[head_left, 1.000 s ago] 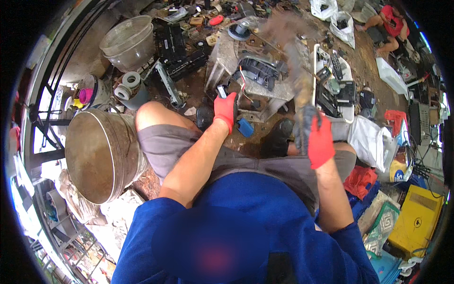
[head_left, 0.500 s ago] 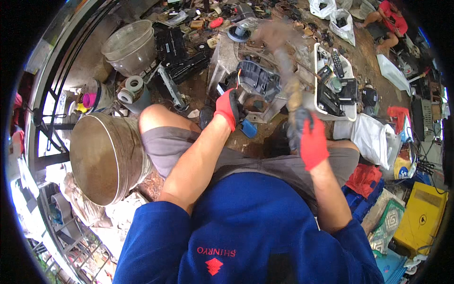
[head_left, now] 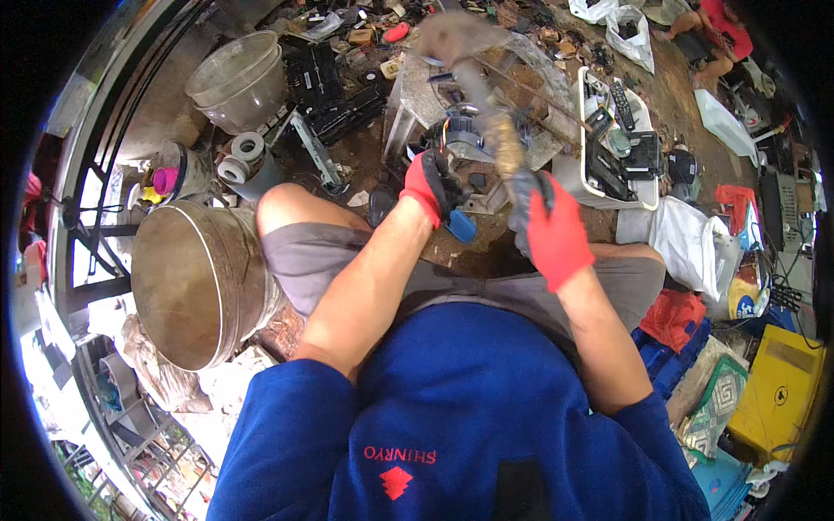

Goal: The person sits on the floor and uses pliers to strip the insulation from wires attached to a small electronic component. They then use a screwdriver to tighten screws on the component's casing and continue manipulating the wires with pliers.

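Observation:
My right hand (head_left: 554,227), in a red and black glove, is closed round the wrapped handle of a hammer (head_left: 504,148). The hammer's head is smeared by motion and stands over the far side of a grey block (head_left: 408,91). My left hand (head_left: 426,187), gloved the same way, is closed at the near edge of a black plastic housing (head_left: 465,132) on the block. Thin coloured wires show at the housing beside my fingers. The hammer partly hides the housing. A blue piece (head_left: 460,226) lies just below my left hand.
A white bin (head_left: 653,187) with remote controls and black devices stands to the right. Left are a large bucket (head_left: 178,286), stacked tubs (head_left: 239,82) and a metal bar (head_left: 317,156). Scrap litters the far floor. Another person (head_left: 725,35) sits far right.
The hammer's head has swung left and farther away, and my right hand has shifted slightly left. The black housing, tilted up before, now sits lower and flatter. My left hand has moved slightly.

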{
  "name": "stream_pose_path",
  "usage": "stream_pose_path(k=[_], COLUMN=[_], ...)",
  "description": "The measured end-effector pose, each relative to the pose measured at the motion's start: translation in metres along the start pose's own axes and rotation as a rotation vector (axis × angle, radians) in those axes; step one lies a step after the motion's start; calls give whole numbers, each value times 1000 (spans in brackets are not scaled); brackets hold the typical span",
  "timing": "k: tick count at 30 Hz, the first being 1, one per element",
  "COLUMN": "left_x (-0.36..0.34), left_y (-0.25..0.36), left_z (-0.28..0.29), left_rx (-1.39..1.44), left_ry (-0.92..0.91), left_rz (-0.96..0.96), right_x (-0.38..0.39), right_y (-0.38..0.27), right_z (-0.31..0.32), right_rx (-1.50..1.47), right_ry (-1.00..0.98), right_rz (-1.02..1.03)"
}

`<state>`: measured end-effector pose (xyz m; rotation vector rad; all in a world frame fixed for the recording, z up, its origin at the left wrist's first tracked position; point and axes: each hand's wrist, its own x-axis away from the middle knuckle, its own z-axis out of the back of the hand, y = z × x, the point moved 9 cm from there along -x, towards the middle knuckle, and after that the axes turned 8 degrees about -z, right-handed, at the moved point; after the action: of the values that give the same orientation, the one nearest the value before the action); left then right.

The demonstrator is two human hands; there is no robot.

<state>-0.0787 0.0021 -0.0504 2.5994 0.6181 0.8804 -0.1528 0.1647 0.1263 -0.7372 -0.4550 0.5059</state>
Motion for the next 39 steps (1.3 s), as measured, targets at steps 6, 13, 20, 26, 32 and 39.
stream_pose_path(k=[6, 13, 20, 26, 32, 39], left_x=[2, -6, 21, 34, 6, 15], left_y=[4, 19, 13, 14, 4, 14], left_z=[35, 25, 19, -7, 22, 47], left_rx=[-230, -54, -73, -110, -85, -541], left_ry=[139, 144, 147, 146, 70, 32], left_rz=[-20, -44, -32, -105, -32, -266], right_x=[8, -3, 7, -26, 17, -29], right_y=[31, 37, 17, 13, 7, 43], right_z=[-21, -39, -26, -37, 3, -42], right_rx=[-294, 154, -97, 90, -442, 55], right_ry=[-47, -64, 20, -4, 21, 33], right_rz=[26, -33, 72, -81, 215, -38])
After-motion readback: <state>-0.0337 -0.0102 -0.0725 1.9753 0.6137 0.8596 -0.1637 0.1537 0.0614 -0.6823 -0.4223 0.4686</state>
